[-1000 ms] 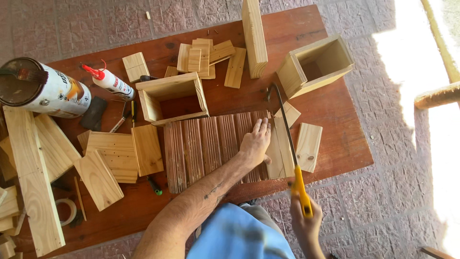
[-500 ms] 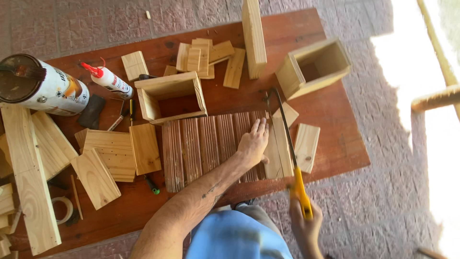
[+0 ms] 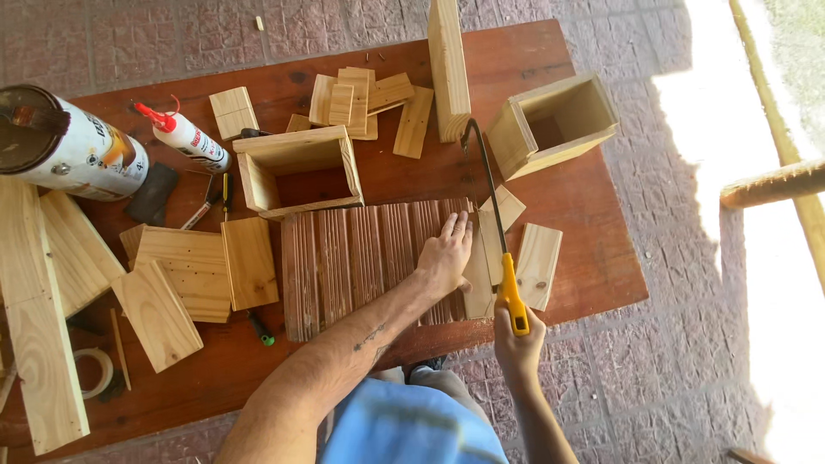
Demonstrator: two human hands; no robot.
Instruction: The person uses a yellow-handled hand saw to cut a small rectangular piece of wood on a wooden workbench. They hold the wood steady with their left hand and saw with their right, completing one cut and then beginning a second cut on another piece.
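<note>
- The left hand lies flat, fingers spread, pressing on the right end of a ribbed wooden panel; its grip is apart, closed on nothing.
- The right hand has its grip clamped on the yellow handle of a hacksaw, at the near edge of the worktop.
- The saw's dark frame runs away from the person, just beside the panel's right edge, over pale wood offcuts.
- The panel lies in the middle of the worktop, grooves running front to back.
- An open wooden box sits touching the panel's far edge; a second box stands well apart to the right.
- A glue bottle with a red tip and a large can lie at the far left.
- Flat boards rest left of the panel.
</note>
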